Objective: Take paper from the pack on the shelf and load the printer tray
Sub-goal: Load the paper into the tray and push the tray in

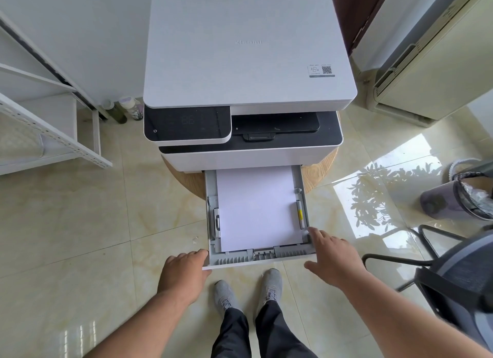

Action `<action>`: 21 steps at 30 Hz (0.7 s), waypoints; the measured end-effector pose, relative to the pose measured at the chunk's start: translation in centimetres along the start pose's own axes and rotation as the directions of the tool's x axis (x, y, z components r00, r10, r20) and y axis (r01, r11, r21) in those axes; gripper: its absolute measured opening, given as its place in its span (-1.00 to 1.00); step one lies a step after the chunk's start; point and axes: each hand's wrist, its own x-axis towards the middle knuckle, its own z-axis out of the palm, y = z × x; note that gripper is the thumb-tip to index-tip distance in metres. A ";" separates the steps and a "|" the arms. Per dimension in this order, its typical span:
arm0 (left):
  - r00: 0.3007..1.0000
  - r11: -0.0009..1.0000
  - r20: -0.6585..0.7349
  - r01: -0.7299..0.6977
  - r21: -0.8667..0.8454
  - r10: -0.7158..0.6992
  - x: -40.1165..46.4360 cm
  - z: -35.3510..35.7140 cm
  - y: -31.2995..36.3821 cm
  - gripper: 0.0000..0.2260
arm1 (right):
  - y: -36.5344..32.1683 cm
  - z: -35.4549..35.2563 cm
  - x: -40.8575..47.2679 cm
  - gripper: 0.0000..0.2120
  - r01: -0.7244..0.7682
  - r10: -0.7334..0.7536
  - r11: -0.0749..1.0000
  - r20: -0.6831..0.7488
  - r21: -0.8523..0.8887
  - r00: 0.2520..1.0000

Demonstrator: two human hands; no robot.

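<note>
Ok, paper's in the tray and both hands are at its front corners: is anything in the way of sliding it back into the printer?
Nothing visible blocks it. The paper lies flat between the side guides, below the walls of the tray. The left hand and right hand sit at the front corners, outside the slot of the printer. The slot's inside is hidden.

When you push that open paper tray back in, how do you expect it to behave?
The tray should probably slide in straight, since it sits square in the printer. It looks like thin plastic, so it may flex or jam if pushed from one corner; the left hand and right hand at both corners suit that. The paper lies flat between guides, so it likely won't shift.
</note>
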 end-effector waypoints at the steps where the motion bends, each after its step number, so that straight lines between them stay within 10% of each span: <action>1: 1.000 1.000 -0.008 -0.004 -0.004 0.004 0.0 0.1 0.0 -0.84 | -0.1 0.1 0.1 -0.30 -0.001 0.001 1.000 -0.010 -0.013 1.000; 21: 0.989 0.996 -0.118 -0.090 0.011 0.091 0.5 -0.7 -0.8 -0.83 | 0.3 -0.4 1.1 -0.36 0.066 -0.073 0.994 -0.083 -0.089 0.994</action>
